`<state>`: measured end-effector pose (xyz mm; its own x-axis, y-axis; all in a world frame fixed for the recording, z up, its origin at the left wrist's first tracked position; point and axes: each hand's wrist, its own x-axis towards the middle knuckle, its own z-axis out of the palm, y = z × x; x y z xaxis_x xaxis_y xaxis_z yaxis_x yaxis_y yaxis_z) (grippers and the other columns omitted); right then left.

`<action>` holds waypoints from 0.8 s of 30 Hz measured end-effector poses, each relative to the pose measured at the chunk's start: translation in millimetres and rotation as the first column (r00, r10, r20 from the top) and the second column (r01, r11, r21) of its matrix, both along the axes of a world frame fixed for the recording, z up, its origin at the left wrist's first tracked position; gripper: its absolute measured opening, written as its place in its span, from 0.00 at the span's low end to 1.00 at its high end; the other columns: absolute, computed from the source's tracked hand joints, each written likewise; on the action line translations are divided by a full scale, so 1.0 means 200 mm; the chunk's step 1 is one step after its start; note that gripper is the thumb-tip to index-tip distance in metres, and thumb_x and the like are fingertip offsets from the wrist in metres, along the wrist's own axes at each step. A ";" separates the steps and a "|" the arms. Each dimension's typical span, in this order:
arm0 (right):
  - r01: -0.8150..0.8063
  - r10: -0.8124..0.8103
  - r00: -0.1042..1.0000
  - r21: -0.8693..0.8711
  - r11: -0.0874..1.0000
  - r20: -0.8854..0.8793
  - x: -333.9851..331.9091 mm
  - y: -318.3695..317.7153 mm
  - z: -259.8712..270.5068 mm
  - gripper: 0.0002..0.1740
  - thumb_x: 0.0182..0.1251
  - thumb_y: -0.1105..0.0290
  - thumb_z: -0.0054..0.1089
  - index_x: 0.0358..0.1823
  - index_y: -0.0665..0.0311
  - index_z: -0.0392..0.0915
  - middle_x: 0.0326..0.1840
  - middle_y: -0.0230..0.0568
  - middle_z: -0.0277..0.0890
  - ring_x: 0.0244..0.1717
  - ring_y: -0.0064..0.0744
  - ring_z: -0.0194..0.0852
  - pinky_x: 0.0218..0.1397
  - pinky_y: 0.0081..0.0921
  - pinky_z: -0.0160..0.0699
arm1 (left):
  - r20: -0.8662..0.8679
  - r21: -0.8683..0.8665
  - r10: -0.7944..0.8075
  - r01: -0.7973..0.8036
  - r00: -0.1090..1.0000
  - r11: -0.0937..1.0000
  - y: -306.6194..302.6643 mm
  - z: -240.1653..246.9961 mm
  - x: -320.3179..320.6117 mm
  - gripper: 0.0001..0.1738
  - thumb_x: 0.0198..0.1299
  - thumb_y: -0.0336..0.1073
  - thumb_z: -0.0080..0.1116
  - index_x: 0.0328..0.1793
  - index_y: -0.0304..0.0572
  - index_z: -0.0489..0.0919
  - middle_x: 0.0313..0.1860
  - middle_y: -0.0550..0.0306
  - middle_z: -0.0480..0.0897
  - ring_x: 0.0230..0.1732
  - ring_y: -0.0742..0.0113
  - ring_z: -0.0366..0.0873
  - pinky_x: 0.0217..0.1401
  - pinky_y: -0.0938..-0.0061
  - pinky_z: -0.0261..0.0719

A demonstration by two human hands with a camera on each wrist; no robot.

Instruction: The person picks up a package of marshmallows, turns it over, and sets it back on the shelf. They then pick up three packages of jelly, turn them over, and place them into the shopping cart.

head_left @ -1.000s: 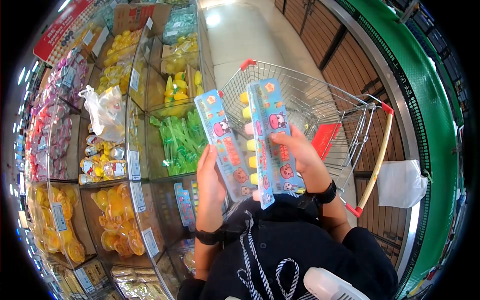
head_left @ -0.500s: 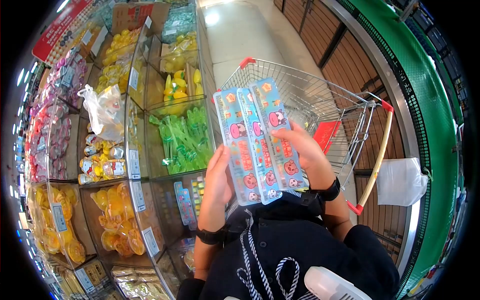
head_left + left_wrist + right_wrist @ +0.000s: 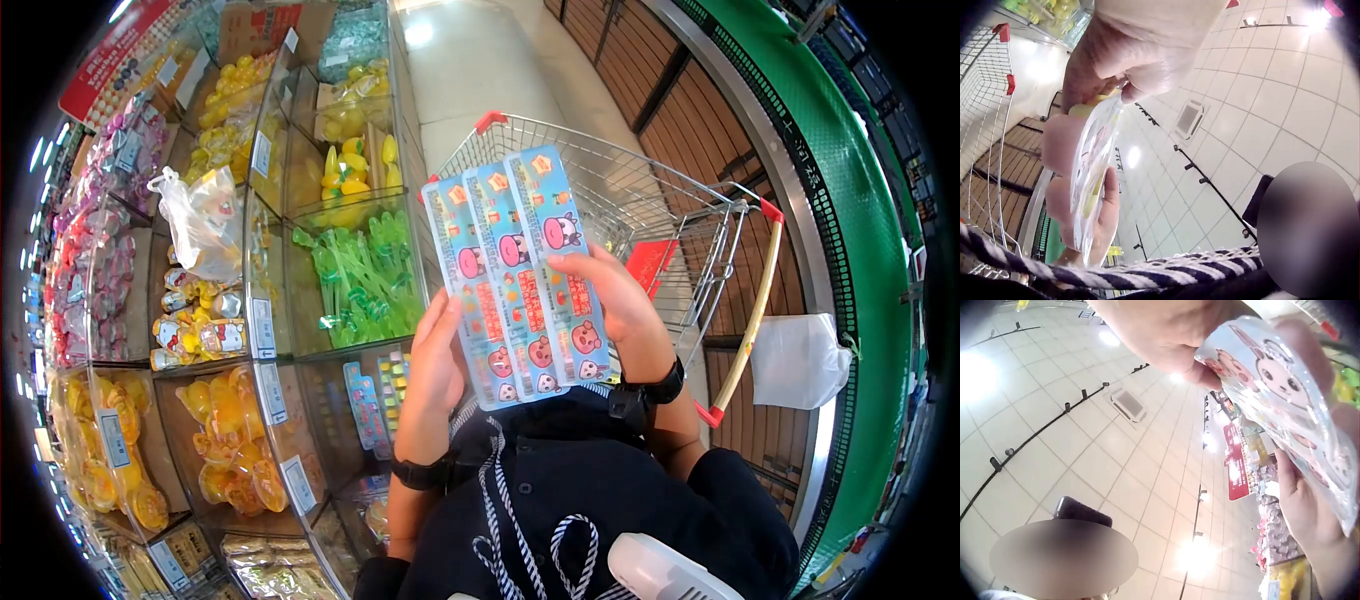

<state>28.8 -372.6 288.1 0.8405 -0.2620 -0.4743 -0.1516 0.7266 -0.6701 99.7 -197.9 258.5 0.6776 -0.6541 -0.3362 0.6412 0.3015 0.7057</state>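
Note:
Three blue strip packs of jelly cups [image 3: 535, 300], printed with cartoon cows and pigs, are fanned out side by side and overlapping in front of my chest. My left hand [image 3: 432, 350] holds the left edge, its thumb on the front of the leftmost pack [image 3: 470, 262]. On the other side my right hand [image 3: 622, 305] grips the rightmost pack [image 3: 553, 195], thumb across its printed face and fingers behind. In the left wrist view the packs [image 3: 1094, 162] appear edge-on, with pale cups at the back partly hidden by fingers. A rabbit face on a pack [image 3: 1279, 378] fills the right wrist view.
A wire shopping cart [image 3: 690, 215] with red corners stands ahead to the right. Clear-sided shelf bins line the left, with green packs [image 3: 365, 280], yellow packs [image 3: 230, 440] and another blue pack [image 3: 367, 410]. A white plastic bag [image 3: 205, 225] hangs there; another bag [image 3: 800, 360] is beside the cart handle.
The packs, first held apart in two hands with one turned showing its cups, came together face-up and spread into an even fan. Both hands drew closer together.

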 end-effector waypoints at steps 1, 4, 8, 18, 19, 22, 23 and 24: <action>-0.002 0.002 1.000 0.001 1.000 0.007 0.00 0.00 -0.01 0.20 0.57 0.77 0.53 0.52 0.68 0.66 0.48 0.44 0.73 0.46 0.34 0.74 0.48 0.33 0.77 | 0.001 0.000 0.004 -0.004 1.000 1.000 0.00 0.00 0.00 0.22 0.65 0.36 0.40 0.62 0.33 0.61 0.56 0.51 0.71 0.55 0.64 0.70 0.57 0.69 0.68; -0.012 0.011 1.000 0.024 1.000 0.016 0.01 0.02 -0.01 0.20 0.57 0.77 0.53 0.53 0.68 0.66 0.48 0.44 0.73 0.47 0.34 0.74 0.48 0.33 0.77 | -0.028 -0.014 0.019 -0.019 0.999 1.000 0.01 -0.01 0.01 0.22 0.64 0.33 0.40 0.63 0.33 0.60 0.56 0.51 0.71 0.55 0.65 0.70 0.57 0.70 0.68; -0.052 0.049 0.997 0.046 0.998 0.064 0.03 0.03 -0.08 0.20 0.57 0.75 0.54 0.53 0.67 0.65 0.48 0.43 0.73 0.46 0.33 0.74 0.48 0.32 0.77 | 0.079 0.024 -0.009 0.007 0.997 1.000 0.01 -0.06 0.02 0.25 0.59 0.29 0.48 0.63 0.35 0.60 0.54 0.53 0.72 0.52 0.67 0.71 0.53 0.72 0.70; -0.080 0.084 0.991 0.042 0.996 -0.101 0.11 0.02 -0.24 0.22 0.56 0.76 0.56 0.53 0.67 0.65 0.48 0.43 0.72 0.47 0.32 0.74 0.48 0.32 0.76 | 0.042 0.076 0.035 -0.039 0.998 0.996 -0.02 -0.23 0.03 0.28 0.53 0.27 0.55 0.61 0.37 0.60 0.53 0.53 0.72 0.52 0.68 0.71 0.52 0.72 0.71; -0.080 0.085 0.989 0.047 0.996 -0.120 0.12 0.01 -0.26 0.22 0.56 0.76 0.56 0.53 0.66 0.65 0.48 0.43 0.72 0.47 0.32 0.74 0.48 0.32 0.76 | 0.024 0.057 0.048 -0.049 0.999 0.997 -0.02 -0.25 0.03 0.28 0.54 0.27 0.54 0.61 0.38 0.60 0.53 0.54 0.72 0.52 0.69 0.71 0.51 0.72 0.71; -0.083 0.093 0.982 0.067 0.994 -0.163 0.15 -0.01 -0.33 0.22 0.56 0.77 0.56 0.53 0.66 0.64 0.48 0.43 0.72 0.47 0.32 0.73 0.49 0.31 0.76 | 0.019 0.148 0.025 -0.027 1.000 0.989 -0.04 -0.34 0.05 0.28 0.54 0.27 0.54 0.61 0.39 0.59 0.53 0.53 0.71 0.52 0.67 0.70 0.52 0.70 0.70; -0.094 0.105 0.980 0.073 0.993 -0.169 0.16 -0.02 -0.36 0.22 0.56 0.77 0.56 0.53 0.66 0.64 0.48 0.42 0.72 0.47 0.32 0.73 0.49 0.31 0.76 | 0.010 0.150 0.036 -0.037 0.999 0.988 -0.06 -0.36 0.06 0.27 0.54 0.27 0.53 0.61 0.39 0.59 0.53 0.53 0.71 0.52 0.67 0.70 0.52 0.70 0.70; -0.104 0.117 0.977 0.079 0.991 -0.176 0.17 -0.04 -0.40 0.22 0.56 0.77 0.56 0.53 0.66 0.64 0.48 0.42 0.72 0.48 0.32 0.73 0.49 0.31 0.76 | -0.001 0.152 0.045 -0.045 0.999 0.987 -0.08 -0.38 0.07 0.27 0.55 0.26 0.53 0.61 0.39 0.59 0.53 0.54 0.71 0.52 0.67 0.70 0.53 0.69 0.70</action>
